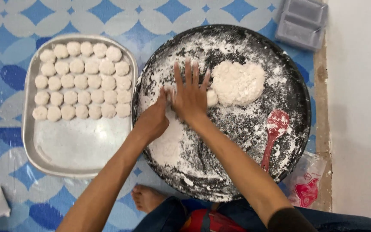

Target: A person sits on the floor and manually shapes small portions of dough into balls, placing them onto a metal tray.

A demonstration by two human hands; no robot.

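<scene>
A round black pan [295, 92], thickly dusted with white flour, sits on a blue and white patterned mat [108, 17]; left of the pan lies a metal tray [82, 150] holding rows of small dough balls [82, 81]. Inside the pan, right of centre, rests a large lump of dough [239, 82], which looks soft, sticky and easy to tear, best taken by pinching from its edge with floured fingers. The right hand [190, 96] lies flat with fingers spread wide at the pan's middle, pressing something beneath it; a small dough piece [212, 98] sits just beside it, touching the lump. The left hand [153, 120] is curled loosely against the right one, and whether it holds any dough I cannot tell. A red spoon [273, 133] lies lower right in the pan. What is under the right palm is hidden
</scene>
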